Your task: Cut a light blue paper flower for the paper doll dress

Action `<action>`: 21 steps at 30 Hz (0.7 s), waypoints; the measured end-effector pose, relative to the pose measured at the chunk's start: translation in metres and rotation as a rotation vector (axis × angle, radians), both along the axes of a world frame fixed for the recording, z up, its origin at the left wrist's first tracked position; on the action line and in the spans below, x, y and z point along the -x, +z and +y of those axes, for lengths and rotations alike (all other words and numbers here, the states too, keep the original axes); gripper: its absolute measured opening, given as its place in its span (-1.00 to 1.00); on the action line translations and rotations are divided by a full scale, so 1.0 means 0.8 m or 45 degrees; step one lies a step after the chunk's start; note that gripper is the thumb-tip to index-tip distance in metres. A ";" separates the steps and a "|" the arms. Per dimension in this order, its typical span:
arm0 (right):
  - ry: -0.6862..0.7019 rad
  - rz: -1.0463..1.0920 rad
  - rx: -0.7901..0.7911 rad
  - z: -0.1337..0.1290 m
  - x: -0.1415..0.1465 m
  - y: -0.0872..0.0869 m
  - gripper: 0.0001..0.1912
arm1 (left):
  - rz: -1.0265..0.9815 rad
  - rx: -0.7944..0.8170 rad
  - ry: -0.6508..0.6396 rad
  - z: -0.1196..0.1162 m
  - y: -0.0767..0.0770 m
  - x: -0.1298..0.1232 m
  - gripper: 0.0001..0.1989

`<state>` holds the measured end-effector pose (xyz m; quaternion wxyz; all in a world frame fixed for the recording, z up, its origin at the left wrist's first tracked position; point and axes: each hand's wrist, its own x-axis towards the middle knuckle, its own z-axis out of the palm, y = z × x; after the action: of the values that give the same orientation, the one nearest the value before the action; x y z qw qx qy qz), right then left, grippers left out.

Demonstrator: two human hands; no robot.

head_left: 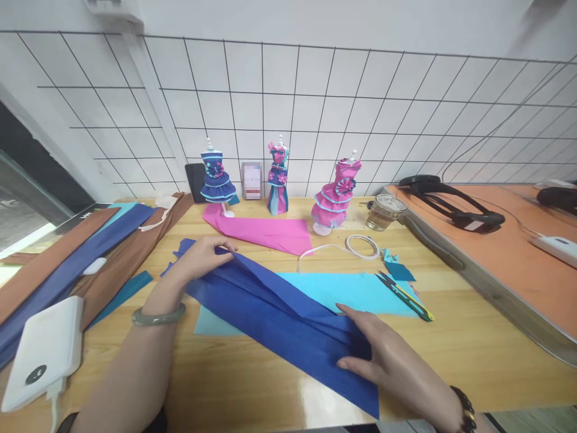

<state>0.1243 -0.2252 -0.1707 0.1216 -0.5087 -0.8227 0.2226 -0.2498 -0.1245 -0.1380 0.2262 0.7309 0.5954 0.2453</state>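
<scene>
A long dark blue crepe sheet (pixel 279 325) lies slanted across the wooden table, its upper layer lifted in a loose fold. My left hand (pixel 205 258) grips the sheet's upper left part, with thumb and fingers closed on its edge. At the right end, my right hand (pixel 376 346) rests against the folds, thumb and fingers spread apart. Beneath the blue sheet is a light blue sheet (pixel 333 288), showing on both sides. Tweezers or snips (pixel 406 296) lie on its right end. Behind is a pink sheet (pixel 270 233).
Three small dress forms stand behind: blue (pixel 217 177), multicoloured (pixel 278 180) and pink (pixel 336 195). A glass of liquid (pixel 385 211) and white tape roll (pixel 362 246) are right. Brown strips (pixel 121 258) and a power bank (pixel 45 352) lie left; a headset (pixel 455 204) sits far right.
</scene>
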 end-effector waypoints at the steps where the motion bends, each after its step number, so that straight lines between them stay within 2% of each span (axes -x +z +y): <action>1: 0.045 -0.023 -0.031 -0.005 0.004 -0.001 -0.27 | -0.040 0.054 0.012 -0.003 0.004 0.005 -0.81; 3: 0.136 -0.060 -0.072 -0.014 0.012 -0.003 -0.24 | -0.113 0.176 -0.009 -0.009 0.010 0.013 -0.78; 5: 0.171 -0.092 -0.080 -0.020 0.018 -0.008 -0.28 | -0.150 0.294 -0.046 -0.012 0.014 0.019 -0.77; 9: 0.151 -0.094 -0.005 -0.018 0.021 -0.009 -0.55 | -0.168 0.372 -0.072 -0.014 0.012 0.022 -0.77; 12: 0.193 -0.080 0.053 -0.005 0.021 0.003 -0.74 | -0.185 0.339 -0.056 -0.012 0.007 0.022 -0.75; 14: 0.208 -0.067 0.018 0.008 0.022 0.018 -0.80 | -0.228 0.232 0.027 -0.010 0.003 0.020 -0.73; 17: 0.202 -0.021 -0.090 0.033 0.025 0.042 -0.84 | -0.338 -0.045 0.227 -0.007 -0.002 0.016 -0.73; 21: 0.206 -0.001 -0.355 0.071 0.031 0.061 -0.86 | -0.507 -0.458 0.471 -0.007 -0.002 0.005 -0.78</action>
<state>0.0994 -0.1682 -0.1221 0.1725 -0.4192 -0.8838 0.1154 -0.2537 -0.1298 -0.1394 0.1570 0.5762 0.6093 0.5217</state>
